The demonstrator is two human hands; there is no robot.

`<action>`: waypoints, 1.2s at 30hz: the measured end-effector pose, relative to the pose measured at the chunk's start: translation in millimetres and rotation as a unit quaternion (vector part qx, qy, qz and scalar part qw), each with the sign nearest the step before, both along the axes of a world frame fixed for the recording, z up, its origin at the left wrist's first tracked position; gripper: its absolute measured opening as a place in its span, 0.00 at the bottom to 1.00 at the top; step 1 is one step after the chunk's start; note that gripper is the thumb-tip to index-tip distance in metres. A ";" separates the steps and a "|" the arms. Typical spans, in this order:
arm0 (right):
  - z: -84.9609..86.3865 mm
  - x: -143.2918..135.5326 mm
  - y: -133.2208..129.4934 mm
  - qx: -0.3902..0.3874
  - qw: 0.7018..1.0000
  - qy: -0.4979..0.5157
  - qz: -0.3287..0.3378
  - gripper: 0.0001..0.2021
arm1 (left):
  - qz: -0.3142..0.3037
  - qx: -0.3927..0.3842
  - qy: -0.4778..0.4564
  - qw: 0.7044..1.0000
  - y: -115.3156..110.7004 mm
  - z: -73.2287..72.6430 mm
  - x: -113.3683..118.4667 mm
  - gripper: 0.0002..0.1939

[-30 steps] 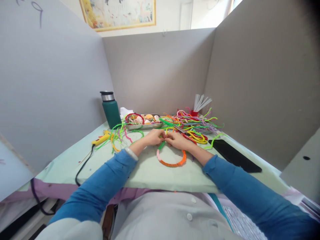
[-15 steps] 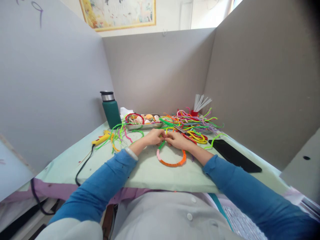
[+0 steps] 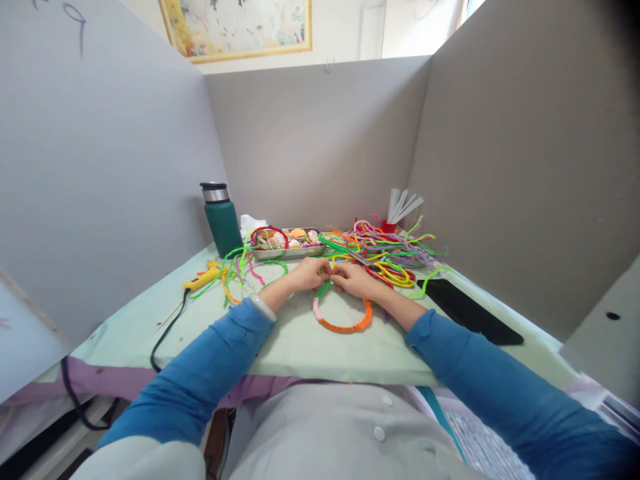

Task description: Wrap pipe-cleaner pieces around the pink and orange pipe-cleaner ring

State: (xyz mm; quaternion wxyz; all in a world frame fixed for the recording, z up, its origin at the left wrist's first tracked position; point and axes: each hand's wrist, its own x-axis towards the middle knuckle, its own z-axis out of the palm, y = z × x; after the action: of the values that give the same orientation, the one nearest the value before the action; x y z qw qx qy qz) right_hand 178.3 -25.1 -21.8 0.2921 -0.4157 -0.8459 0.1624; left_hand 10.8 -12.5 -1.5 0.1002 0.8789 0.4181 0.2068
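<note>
A ring wrapped in pipe cleaners, orange with pink and green stretches, lies on the pale green table cover. Its far edge passes under my hands. My left hand pinches at the ring's green stretch on the far left. Close against it, my right hand is also closed in a pinch, the fingertips of both almost touching. A bit of green shows between the fingers; the exact grip there is too small to make out. Beyond the hands lie scissors among loose pipe cleaners.
A metal tray of shells and a red ring stands behind. To the left are a green bottle, a yellow glue gun with its cord, and several pipe cleaners. A black phone-like slab lies right; a red cup holds white sticks.
</note>
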 end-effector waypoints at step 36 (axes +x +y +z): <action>-1.3 0.9 1.8 -0.008 1.000 0.005 -0.002 0.11 | -0.002 0.042 0.016 0.999 -1.5 2.6 -0.2 0.11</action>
State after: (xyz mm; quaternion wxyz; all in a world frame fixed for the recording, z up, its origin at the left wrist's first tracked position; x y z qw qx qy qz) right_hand 179.1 -23.2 -23.1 0.2930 -0.4187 -0.8424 0.1709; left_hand 10.5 -14.0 1.1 0.0570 0.8863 0.4088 0.2099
